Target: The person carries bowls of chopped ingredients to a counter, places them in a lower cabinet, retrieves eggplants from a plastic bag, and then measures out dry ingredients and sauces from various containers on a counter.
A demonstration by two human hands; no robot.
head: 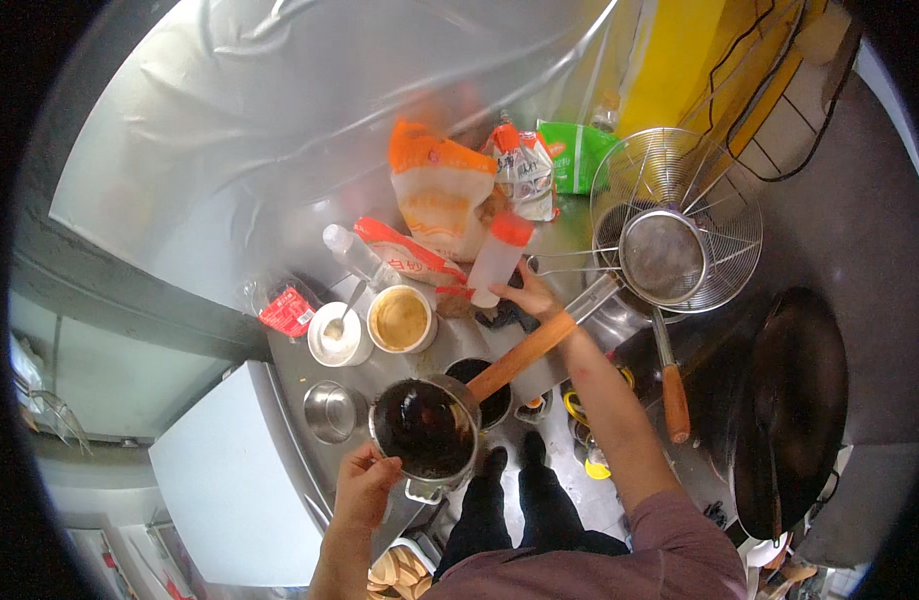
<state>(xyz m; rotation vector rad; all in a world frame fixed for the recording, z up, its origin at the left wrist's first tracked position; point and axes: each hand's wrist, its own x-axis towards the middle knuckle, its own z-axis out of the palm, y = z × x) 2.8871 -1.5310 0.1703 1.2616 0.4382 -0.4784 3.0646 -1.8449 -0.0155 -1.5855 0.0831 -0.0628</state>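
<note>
My left hand (368, 478) pinches the near left rim of a metal pot (465, 461) holding dark, glossy liquid (422, 427). My right hand (536, 296) grips the lower part of a translucent plastic bottle (493, 262) with a red cap; the bottle leans, and some of my fingers are hidden behind it. A thick wooden handle (523, 356) crosses above my right wrist, running from the pot's edge toward the wire strainers. Left of the bottle are a white tub of tan paste (401, 319) and a white tub with a spoon in it (338, 347).
A wide wire strainer (733, 214) and a fine-mesh strainer (663, 255) lie at the right, above a dark wok (797, 405). Printed bags (437, 195) stand at the back by plastic sheeting (294, 127). A metal bowl (332, 412) sits left of the pot.
</note>
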